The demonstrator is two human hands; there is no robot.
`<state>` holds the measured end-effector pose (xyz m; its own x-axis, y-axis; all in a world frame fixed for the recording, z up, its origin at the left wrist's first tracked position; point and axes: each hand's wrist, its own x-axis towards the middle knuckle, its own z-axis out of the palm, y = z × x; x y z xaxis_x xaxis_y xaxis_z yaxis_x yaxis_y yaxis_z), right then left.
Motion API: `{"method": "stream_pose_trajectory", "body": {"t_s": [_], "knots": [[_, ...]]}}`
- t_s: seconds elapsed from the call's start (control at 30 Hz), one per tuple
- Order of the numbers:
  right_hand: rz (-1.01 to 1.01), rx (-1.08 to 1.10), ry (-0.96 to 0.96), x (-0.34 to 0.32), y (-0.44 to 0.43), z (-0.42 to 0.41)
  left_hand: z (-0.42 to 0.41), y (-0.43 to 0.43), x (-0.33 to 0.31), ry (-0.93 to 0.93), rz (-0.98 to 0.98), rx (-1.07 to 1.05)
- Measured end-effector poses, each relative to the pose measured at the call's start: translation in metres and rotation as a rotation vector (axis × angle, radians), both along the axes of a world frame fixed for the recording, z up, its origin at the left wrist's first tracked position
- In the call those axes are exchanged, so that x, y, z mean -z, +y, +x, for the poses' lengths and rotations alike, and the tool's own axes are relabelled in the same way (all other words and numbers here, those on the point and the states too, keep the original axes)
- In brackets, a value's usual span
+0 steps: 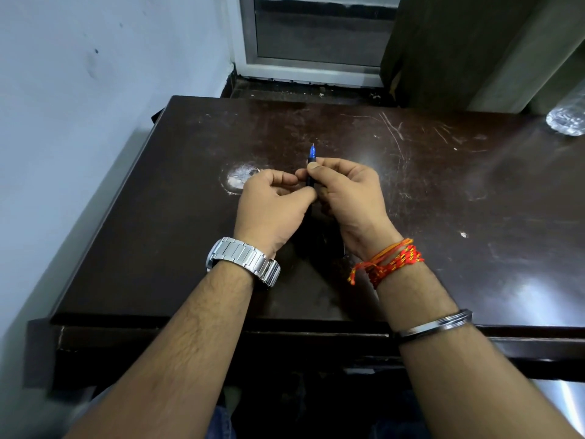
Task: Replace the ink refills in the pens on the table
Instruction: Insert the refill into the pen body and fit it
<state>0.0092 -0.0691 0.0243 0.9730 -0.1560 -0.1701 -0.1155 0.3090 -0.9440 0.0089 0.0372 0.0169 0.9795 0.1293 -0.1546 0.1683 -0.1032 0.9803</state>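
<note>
A dark pen with a blue tip section [311, 160] points away from me, its thin metal point up, above the middle of the dark wooden table [443, 201]. My right hand [348, 198] grips the pen barrel between thumb and fingers. My left hand [272, 201] pinches the lower part of the same pen from the left, touching the right hand. The rest of the barrel is hidden between my palms. Something dark lies on the table under my wrists; I cannot tell what it is.
A clear plastic bottle [568, 117] lies at the table's far right edge. A white worn patch [239, 179] marks the tabletop left of my hands. A wall runs along the left, a window frame [313, 68] and a curtain stand behind the table.
</note>
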Motion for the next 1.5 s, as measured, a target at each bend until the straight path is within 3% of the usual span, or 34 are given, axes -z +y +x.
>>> {"method": "stream_pose_trajectory", "body": {"t_s": [0.33,0.87,1.07,1.33,1.5], "knots": [[-0.022,0.003,0.004,-0.0008,-0.0010,-0.0016,0.0023,0.0003,0.0024,0.012,-0.065,0.000],[-0.009,-0.027,0.020,-0.0001,0.0006,-0.0003,-0.0017,-0.0003,-0.0015,0.054,0.008,0.062],[-0.074,-0.006,0.004,0.0014,0.0010,0.0006,-0.0035,0.0035,0.0029,-0.039,0.100,0.062],[-0.046,-0.002,0.014,0.0039,0.0017,0.0020,-0.0012,0.0026,0.0043,0.026,0.087,0.118],[-0.040,-0.056,-0.003,0.0021,0.0007,0.0008,-0.0017,0.0057,0.0056,0.047,-0.033,0.092]]}}
